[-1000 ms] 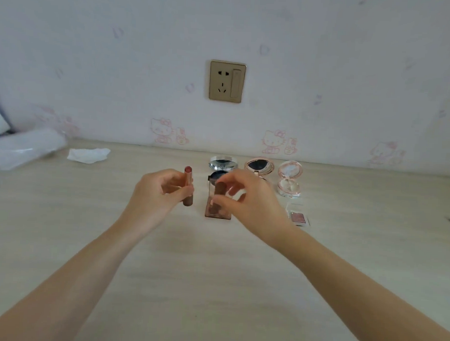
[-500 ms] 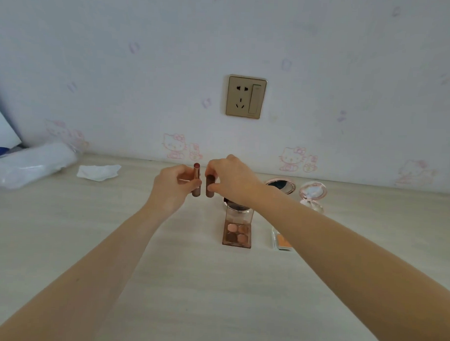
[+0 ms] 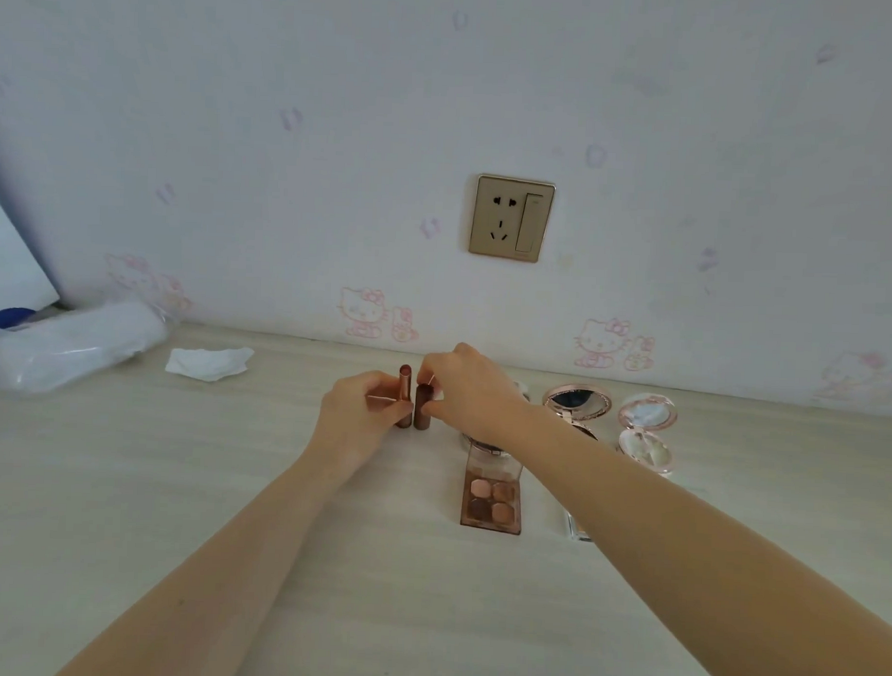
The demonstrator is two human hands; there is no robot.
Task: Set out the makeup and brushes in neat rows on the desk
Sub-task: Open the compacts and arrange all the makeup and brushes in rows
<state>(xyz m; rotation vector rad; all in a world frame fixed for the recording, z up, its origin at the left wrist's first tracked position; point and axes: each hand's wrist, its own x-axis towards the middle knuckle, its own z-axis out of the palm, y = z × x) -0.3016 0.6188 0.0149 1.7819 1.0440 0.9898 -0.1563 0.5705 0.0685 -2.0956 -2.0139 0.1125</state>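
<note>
- While both hands worked near the desk's (image 3: 124,503) far edge, the left hand (image 3: 360,415) pinched one lipstick (image 3: 405,394) with fingers curled round its lower barrel; the right hand (image 3: 470,394) pinched a second, darker lipstick (image 3: 422,406) from above and beside, fingers curled.
- Both tubes stood upright, long axes vertical, caps up, bases at or just above the desk, just beside each other, seemingly not quite touching.
- Judgement: the grips low and at the top steadied the narrow tubes, which would tip easily, while they were squared into the back row.
- To their right along the far edge: an open mirror compact (image 3: 577,402) and a pink compact (image 3: 647,431), lids raised; a third compact mostly hidden behind the right wrist.
- An eyeshadow palette (image 3: 492,498) lay nearer, lid open, long axis running front to back.
</note>
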